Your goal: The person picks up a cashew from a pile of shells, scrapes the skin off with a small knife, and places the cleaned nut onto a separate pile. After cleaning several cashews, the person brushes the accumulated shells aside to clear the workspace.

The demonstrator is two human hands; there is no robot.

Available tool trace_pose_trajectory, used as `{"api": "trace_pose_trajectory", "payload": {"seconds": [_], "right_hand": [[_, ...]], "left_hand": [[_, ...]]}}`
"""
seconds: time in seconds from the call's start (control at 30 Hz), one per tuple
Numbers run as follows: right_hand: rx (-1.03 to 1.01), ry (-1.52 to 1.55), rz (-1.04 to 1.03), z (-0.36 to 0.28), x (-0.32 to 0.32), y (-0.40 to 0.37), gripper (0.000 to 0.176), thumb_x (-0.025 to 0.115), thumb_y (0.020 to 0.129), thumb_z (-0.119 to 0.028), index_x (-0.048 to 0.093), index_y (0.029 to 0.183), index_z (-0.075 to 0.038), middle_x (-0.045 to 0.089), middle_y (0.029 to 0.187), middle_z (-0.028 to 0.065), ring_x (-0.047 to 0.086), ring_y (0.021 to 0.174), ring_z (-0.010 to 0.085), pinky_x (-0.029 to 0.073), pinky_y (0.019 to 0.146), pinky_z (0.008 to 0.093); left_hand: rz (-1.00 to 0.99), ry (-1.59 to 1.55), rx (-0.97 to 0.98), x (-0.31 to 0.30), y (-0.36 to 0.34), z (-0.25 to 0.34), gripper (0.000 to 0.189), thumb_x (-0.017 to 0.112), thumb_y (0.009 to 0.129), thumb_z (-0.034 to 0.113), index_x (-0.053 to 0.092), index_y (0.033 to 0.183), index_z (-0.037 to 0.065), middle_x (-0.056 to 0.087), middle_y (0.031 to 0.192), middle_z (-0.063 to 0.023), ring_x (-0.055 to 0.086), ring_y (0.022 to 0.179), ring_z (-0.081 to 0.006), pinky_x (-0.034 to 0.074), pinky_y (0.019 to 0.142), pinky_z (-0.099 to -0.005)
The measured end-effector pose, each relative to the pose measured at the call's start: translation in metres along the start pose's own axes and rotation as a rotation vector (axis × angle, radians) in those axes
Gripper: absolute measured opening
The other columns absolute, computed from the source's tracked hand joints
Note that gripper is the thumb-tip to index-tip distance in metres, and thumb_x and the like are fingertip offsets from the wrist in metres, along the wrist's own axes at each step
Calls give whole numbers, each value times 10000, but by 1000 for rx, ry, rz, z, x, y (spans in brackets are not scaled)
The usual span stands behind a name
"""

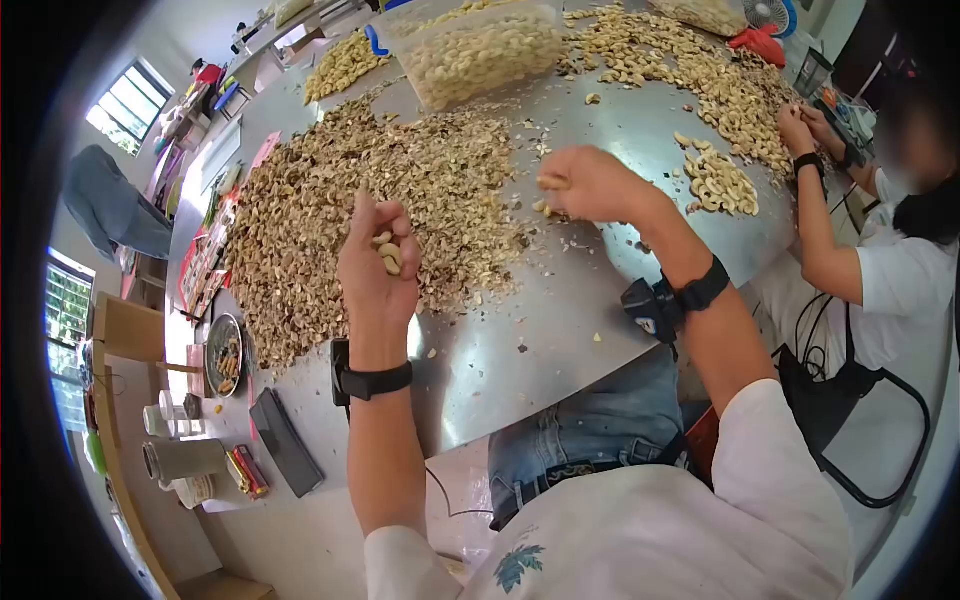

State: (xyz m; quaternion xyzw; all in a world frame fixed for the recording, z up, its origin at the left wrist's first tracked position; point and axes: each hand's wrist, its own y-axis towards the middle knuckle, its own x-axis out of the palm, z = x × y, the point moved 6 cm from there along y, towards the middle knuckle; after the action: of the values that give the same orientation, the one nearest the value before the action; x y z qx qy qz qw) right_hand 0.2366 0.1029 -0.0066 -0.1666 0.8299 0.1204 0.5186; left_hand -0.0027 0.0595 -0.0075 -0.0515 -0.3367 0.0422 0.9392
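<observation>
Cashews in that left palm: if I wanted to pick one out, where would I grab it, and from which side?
Pinch one kernel across its narrow middle, probably from the camera's side. The left hand is raised, palm turned that way, fingers curled above the kernels, so only that side is open. The right hand is busy pinching another nut.

Left hand [378,265] with about three kernels [388,256], right hand [590,185] with one kernel [550,182]. Two co-worker hands [800,128] at two o'clock. One tub [480,50] at twelve, one shell heap [330,210] at ten.
</observation>
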Motion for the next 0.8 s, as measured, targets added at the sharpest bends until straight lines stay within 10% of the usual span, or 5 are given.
{"api": "trace_pose_trajectory", "payload": {"seconds": [0.17, 0.37, 0.8], "right_hand": [[-147, -5, 89, -19, 6, 2, 106, 630, 743, -102, 643, 832, -45, 575, 653, 72, 532, 550, 224, 444, 550, 327], [39, 1168, -100, -59, -8, -5, 163, 665, 811, -127, 632, 908, -1, 566, 665, 0, 524, 521, 49, 359, 422, 195], [-68, 1363, 16, -81, 5, -1, 152, 641, 815, -73, 607, 938, 10, 587, 700, 30, 538, 529, 73, 369, 427, 181]], "left_hand": [[-88, 164, 13, 9, -1, -1, 140, 623, 869, 166, 595, 842, 31, 517, 671, -11, 410, 449, -68, 269, 367, -189], [-285, 272, -2, 37, -18, -14, 304, 637, 791, -16, 576, 1087, 18, 548, 700, -6, 413, 457, -38, 275, 361, -168], [-251, 458, 124, 45, -22, -5, 297, 658, 779, -41, 624, 1071, 3, 506, 643, 38, 391, 449, -11, 260, 370, -154]]}}
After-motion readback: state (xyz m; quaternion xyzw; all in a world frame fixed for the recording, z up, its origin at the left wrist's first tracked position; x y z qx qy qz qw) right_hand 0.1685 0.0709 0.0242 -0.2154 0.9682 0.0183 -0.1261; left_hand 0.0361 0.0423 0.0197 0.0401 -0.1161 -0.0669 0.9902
